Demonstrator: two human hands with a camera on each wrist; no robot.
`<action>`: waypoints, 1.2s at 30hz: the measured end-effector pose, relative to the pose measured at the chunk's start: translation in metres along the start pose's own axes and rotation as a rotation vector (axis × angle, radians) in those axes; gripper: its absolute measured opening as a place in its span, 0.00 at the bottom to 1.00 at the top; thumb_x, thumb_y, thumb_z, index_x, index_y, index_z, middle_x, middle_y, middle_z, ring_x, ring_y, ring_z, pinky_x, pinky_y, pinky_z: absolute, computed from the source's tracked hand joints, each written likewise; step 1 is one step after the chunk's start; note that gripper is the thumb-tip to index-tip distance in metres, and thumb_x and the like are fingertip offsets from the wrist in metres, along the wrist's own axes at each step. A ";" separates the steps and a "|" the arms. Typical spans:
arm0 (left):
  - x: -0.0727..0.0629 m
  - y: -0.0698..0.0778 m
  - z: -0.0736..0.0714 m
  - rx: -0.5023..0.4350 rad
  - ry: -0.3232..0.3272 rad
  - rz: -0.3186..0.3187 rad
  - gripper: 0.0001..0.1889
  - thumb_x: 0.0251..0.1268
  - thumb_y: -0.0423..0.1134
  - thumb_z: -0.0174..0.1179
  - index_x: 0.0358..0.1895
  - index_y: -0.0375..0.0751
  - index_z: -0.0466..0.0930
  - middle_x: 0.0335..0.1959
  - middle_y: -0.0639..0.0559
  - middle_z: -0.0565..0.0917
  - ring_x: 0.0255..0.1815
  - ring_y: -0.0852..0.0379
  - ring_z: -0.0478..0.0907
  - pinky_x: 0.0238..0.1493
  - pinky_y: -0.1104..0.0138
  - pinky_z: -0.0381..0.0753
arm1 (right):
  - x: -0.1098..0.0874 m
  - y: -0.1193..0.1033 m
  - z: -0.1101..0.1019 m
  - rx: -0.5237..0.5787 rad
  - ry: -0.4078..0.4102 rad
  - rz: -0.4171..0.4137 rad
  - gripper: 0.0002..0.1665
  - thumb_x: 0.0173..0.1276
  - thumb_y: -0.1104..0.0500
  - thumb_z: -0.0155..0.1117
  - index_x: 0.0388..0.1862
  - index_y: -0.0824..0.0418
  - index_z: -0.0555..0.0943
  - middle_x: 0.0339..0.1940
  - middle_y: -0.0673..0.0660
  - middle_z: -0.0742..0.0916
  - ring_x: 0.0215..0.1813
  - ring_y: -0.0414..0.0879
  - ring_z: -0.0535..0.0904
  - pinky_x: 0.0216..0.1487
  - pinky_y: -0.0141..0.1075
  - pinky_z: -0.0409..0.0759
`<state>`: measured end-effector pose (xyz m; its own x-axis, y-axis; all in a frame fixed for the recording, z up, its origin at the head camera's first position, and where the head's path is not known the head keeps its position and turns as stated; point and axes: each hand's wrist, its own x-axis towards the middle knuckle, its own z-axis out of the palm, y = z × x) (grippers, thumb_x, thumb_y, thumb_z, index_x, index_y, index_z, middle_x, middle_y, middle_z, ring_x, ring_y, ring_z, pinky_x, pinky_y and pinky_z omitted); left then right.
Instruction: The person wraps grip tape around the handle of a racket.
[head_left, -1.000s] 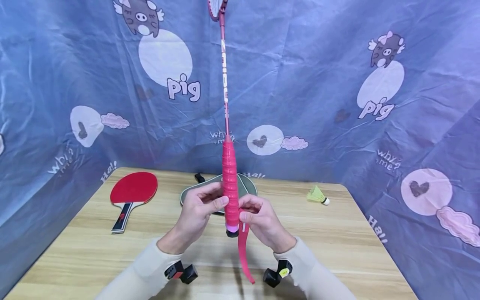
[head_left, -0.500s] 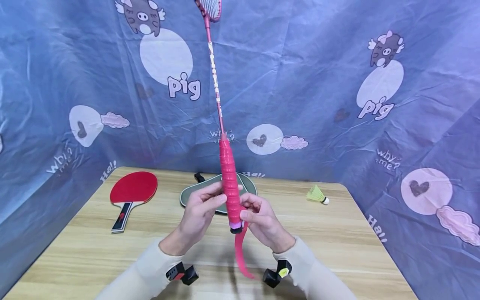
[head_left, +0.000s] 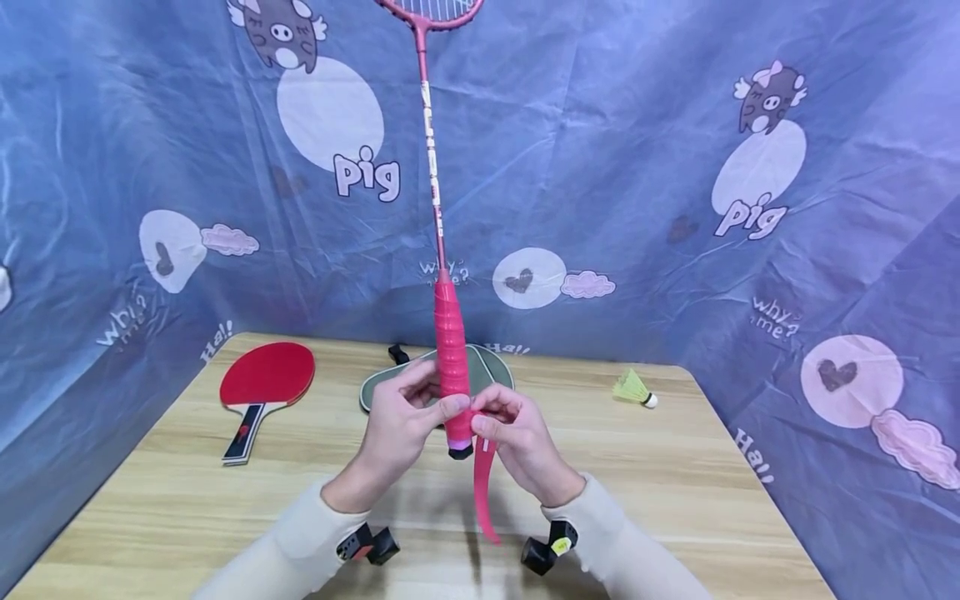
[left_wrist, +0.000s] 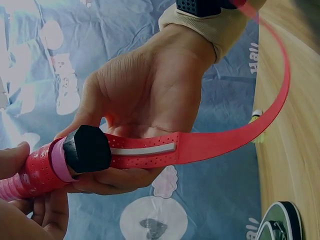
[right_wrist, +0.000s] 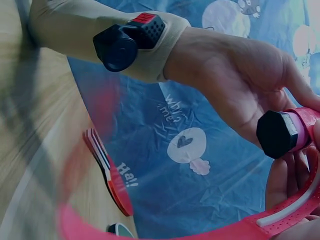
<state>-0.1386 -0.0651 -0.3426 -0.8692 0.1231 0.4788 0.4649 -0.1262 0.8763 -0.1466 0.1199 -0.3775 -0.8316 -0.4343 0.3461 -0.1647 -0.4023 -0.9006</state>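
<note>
A pink badminton racket (head_left: pixel 431 158) stands nearly upright, its strung head cut off by the top of the head view. Its handle (head_left: pixel 452 342) is wrapped in ridged red tape, with a lilac band and black butt cap (left_wrist: pixel 90 148) at the bottom end. My left hand (head_left: pixel 397 429) holds the handle from the left, thumb across its front. On the right, my right hand (head_left: pixel 525 437) pinches the overgrip tape (head_left: pixel 484 492) beside the handle. The tape's loose tail hangs down in a curve; a pale strip (left_wrist: pixel 143 149) runs along its perforated part.
A red table tennis bat (head_left: pixel 267 375) lies at the table's left. Behind the racket handle lies a green-grey bat-shaped case (head_left: pixel 491 375). A yellow shuttlecock (head_left: pixel 633 388) rests at the back right. Blue printed cloth (head_left: pixel 637 183) surrounds the wooden table (head_left: pixel 660 492).
The racket has tilted left and turned, so its strung face shows more broadly. Its handle has shifted slightly left and up. Both hands keep hold, and the tape's tail has swung a little.
</note>
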 end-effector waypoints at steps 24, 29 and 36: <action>0.001 -0.002 0.001 -0.346 -0.027 -0.109 0.25 0.67 0.24 0.59 0.66 0.18 0.69 0.49 0.55 0.90 0.51 0.61 0.87 0.55 0.70 0.86 | 0.001 -0.004 -0.004 0.041 -0.064 -0.007 0.15 0.70 0.71 0.58 0.50 0.58 0.83 0.43 0.47 0.89 0.46 0.38 0.84 0.48 0.28 0.83; -0.001 0.000 0.004 -0.141 -0.011 -0.079 0.26 0.63 0.28 0.67 0.65 0.28 0.75 0.55 0.42 0.85 0.48 0.60 0.83 0.52 0.74 0.84 | 0.001 -0.002 0.001 -0.022 0.022 -0.027 0.12 0.67 0.68 0.65 0.47 0.57 0.82 0.41 0.46 0.89 0.44 0.37 0.85 0.47 0.28 0.84; -0.003 0.001 0.006 0.035 0.054 -0.050 0.25 0.55 0.28 0.74 0.59 0.35 0.83 0.49 0.43 0.78 0.42 0.59 0.83 0.48 0.71 0.87 | 0.000 0.000 0.002 -0.029 -0.024 -0.038 0.13 0.68 0.68 0.65 0.50 0.58 0.83 0.44 0.48 0.90 0.46 0.38 0.86 0.49 0.28 0.85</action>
<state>-0.1350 -0.0598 -0.3432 -0.8990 0.0752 0.4313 0.4251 -0.0862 0.9010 -0.1458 0.1180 -0.3771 -0.8118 -0.4383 0.3857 -0.2113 -0.3953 -0.8939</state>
